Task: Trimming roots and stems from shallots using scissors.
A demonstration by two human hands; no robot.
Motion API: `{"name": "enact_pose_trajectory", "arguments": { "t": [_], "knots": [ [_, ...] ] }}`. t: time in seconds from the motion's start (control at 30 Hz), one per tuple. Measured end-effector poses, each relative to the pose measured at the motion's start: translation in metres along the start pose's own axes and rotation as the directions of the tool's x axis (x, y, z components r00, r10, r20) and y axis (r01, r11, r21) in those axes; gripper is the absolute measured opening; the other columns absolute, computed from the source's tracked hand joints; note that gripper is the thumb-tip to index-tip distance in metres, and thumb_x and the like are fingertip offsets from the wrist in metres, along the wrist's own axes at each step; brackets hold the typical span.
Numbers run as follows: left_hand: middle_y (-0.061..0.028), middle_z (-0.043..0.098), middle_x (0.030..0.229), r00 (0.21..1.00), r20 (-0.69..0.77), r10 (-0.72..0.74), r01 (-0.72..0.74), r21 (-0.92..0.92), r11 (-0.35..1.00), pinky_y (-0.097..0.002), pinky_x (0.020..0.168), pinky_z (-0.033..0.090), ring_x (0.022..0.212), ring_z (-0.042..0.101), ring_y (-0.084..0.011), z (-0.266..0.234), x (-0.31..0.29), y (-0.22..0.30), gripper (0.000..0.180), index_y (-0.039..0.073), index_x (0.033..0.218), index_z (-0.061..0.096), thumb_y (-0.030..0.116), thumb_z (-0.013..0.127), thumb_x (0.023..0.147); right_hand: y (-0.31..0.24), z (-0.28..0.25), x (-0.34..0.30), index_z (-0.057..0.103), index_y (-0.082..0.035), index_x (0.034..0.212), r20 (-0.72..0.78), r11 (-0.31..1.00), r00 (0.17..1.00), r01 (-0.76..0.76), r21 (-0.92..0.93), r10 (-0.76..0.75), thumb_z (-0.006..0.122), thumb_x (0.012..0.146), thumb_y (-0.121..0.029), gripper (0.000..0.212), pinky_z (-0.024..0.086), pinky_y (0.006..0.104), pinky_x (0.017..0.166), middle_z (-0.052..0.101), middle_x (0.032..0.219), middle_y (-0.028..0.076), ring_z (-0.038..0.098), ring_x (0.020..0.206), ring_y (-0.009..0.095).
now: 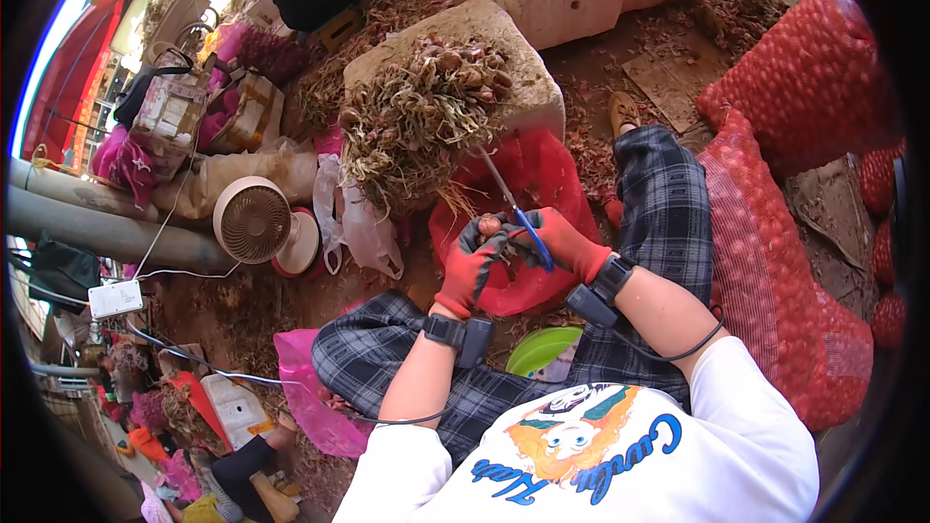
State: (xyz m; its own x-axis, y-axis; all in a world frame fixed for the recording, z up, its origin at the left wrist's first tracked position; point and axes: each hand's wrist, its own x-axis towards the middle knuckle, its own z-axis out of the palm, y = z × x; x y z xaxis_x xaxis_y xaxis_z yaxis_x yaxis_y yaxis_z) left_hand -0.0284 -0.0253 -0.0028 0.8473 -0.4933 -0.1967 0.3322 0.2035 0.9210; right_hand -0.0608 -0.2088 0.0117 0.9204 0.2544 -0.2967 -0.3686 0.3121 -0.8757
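Both of my hands wear red and dark grey gloves, in front of me above an open red plastic bag. My left hand is closed round a small reddish bulb, which looks like garlic. My right hand grips blue-handled scissors, their long blades pointing up and away toward the heap. The bulb is close beside the scissors' handle, and the right fingertips are near it. Beyond my hands, a heap of dried garlic with stalks lies on a pale foam box.
Full red mesh sacks of bulbs stand at my right. To the left are a small fan, white plastic bags and a cabled white box. A foam bin stands at the back. A green basin is between my legs.
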Motion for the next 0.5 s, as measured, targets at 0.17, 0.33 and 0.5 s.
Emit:
{"name": "enact_pose_trajectory", "arguments": {
  "t": [0.17,0.33,0.5],
  "knots": [
    [-0.0044,0.064,0.103,0.967,0.025,0.252,-0.200,0.686,0.699,-0.0272,0.075,0.048,0.089,0.058,-0.0113,0.013,-0.003,0.019,0.036,0.003,0.116,0.056,0.007,0.063,0.082,0.007,-0.009,0.006,0.065,-0.001,0.085,-0.232,0.949,0.964,0.054,-0.310,-0.131,0.066,0.082,-0.021,0.020,0.041,0.0219,0.046,0.061,0.067,0.001,0.052,0.053,0.005],
    [-0.0106,0.060,0.114,0.963,0.137,0.231,-0.193,0.950,0.243,-0.0298,0.083,0.048,0.106,0.057,-0.0156,0.012,-0.010,0.013,0.042,0.004,0.121,0.053,0.003,0.059,0.079,-0.014,0.000,0.002,0.066,-0.004,0.089,-0.050,0.998,0.998,0.031,-0.049,-0.034,0.068,0.082,-0.024,0.022,0.042,0.0194,0.049,0.063,0.074,0.000,0.054,0.055,0.005],
    [-0.0075,0.057,0.118,0.995,0.034,-0.093,0.089,0.099,0.991,-0.0324,0.084,0.048,0.104,0.057,-0.0175,0.007,-0.007,0.013,0.038,0.002,0.122,0.052,0.005,0.056,0.084,-0.046,0.014,-0.010,0.066,-0.003,0.096,0.049,0.998,0.999,0.008,0.066,-0.011,0.069,0.083,-0.023,0.024,0.043,0.0204,0.052,0.064,0.078,0.002,0.056,0.060,0.006]
  ]
}}
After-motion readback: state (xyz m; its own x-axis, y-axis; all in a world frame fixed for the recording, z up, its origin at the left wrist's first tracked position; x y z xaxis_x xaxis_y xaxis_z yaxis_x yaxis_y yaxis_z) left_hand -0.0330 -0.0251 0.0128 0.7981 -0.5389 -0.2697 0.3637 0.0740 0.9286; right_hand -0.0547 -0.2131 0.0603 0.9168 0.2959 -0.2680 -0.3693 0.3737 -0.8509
